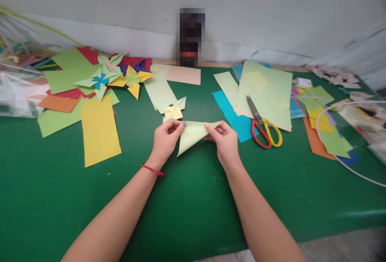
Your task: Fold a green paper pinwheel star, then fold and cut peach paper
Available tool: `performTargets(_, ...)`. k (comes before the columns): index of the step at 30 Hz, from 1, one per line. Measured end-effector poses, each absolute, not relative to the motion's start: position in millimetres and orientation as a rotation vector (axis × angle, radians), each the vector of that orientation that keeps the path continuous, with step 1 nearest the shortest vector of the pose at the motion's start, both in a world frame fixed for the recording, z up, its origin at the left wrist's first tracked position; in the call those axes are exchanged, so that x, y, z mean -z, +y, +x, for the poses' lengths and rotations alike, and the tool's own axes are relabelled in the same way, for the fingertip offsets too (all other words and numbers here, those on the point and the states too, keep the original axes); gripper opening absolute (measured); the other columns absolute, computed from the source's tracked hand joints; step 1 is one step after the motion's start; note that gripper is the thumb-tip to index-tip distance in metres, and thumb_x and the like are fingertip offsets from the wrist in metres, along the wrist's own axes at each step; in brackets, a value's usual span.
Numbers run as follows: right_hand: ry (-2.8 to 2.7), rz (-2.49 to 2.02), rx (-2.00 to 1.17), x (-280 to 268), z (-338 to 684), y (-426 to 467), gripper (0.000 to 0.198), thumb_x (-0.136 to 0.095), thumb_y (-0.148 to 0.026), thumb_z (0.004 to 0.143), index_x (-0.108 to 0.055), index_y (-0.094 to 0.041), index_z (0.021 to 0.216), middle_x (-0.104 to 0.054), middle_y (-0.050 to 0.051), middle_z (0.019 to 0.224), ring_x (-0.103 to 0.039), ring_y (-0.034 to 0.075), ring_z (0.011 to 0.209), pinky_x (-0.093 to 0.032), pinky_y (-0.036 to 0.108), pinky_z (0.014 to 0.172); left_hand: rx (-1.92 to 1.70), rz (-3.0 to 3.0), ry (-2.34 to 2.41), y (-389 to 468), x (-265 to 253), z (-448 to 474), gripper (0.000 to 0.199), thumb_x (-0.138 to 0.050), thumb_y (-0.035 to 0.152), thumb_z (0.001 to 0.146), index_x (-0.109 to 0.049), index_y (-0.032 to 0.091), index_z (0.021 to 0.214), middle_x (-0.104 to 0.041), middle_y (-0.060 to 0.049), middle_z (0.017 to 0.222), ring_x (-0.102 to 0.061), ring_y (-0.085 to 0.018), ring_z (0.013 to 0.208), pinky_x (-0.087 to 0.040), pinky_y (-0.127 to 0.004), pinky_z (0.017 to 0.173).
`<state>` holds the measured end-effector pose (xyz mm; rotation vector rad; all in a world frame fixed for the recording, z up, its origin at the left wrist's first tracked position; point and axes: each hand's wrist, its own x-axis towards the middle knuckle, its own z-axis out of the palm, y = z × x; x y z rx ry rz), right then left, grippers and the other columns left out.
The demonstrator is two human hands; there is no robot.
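Head view: L hand point(167, 139) is pinching the top-left corner of a pale-green triangular folded paper point(193, 134), R hand point(225, 138) its right tip, over a glossy green tabletop point(193, 213); prob. a folding step, next move calling for a firm crease. Yellow rectangular paper point(100, 133) is lying left, red-and-yellow-handled metal scissors point(261, 134) right, grey-white wall point(120, 8) standing behind.

Left fingers point(177, 131) and right fingers point(212, 131) pinching folded paper point(193, 135), scissors point(257, 114), green table point(187, 205)
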<state>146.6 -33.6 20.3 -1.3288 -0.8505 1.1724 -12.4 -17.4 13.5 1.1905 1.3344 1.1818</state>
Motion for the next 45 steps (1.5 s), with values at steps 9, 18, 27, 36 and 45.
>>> performTargets(9, -0.82, -1.34, -1.148, -19, 146, -33, 0.029, -0.067, -0.045, 0.07, -0.054, -0.02, 0.062, -0.061, -0.001, 0.059, -0.059, 0.016, 0.056, -0.054, 0.032, 0.055, -1.173, 1.128, 1.34, -18, -15, -11, 0.022, -0.066, 0.039, 0.07, -0.062, 0.017, 0.067, -0.058, 0.001, 0.064, -0.05, -0.01, 0.059, -0.041, -0.022, 0.055)
performTargets(18, -0.837, -1.349, -1.104, -19, 146, -33, 0.033, -0.054, -0.052, 0.078, -0.057, -0.022, 0.067, -0.059, 0.001, 0.063, -0.059, 0.016, 0.063, -0.051, 0.029, 0.05, -1.18, 1.175, 1.361, -18, -15, -11, 0.022, -0.065, 0.039, 0.071, -0.061, 0.018, 0.067, -0.058, 0.001, 0.065, -0.05, -0.01, 0.059, -0.04, -0.022, 0.055)
performTargets(27, -0.799, -1.27, -1.267, -20, 144, -33, 0.028, -0.066, -0.046, 0.069, -0.062, -0.019, 0.077, -0.063, 0.001, 0.073, -0.061, 0.017, 0.071, -0.053, 0.028, 0.052, -1.172, 1.222, 1.366, -20, -17, -12, 0.02, -0.064, 0.038, 0.073, -0.062, 0.018, 0.068, -0.059, 0.001, 0.065, -0.051, -0.01, 0.06, -0.04, -0.021, 0.055)
performTargets(36, -0.859, -1.319, -1.279, -11, 143, -36, 0.032, -0.074, -0.041, 0.061, -0.067, -0.015, 0.079, -0.067, 0.002, 0.065, -0.061, 0.015, 0.051, -0.055, 0.031, 0.051, -1.177, 1.274, 1.362, -22, -17, -10, 0.018, -0.062, 0.035, 0.075, -0.062, 0.018, 0.07, -0.06, 0.001, 0.065, -0.052, -0.01, 0.06, -0.042, -0.021, 0.055)
performTargets(45, -0.889, -1.266, -1.494, -15, 131, -40, 0.035, -0.071, -0.038, 0.065, -0.068, -0.014, 0.09, -0.071, 0.009, 0.09, -0.066, 0.024, 0.083, -0.056, 0.035, 0.067, -1.168, 1.258, 1.336, -22, -16, -10, 0.018, -0.064, 0.034, 0.074, -0.062, 0.017, 0.069, -0.061, 0.002, 0.065, -0.052, -0.009, 0.059, -0.042, -0.02, 0.055)
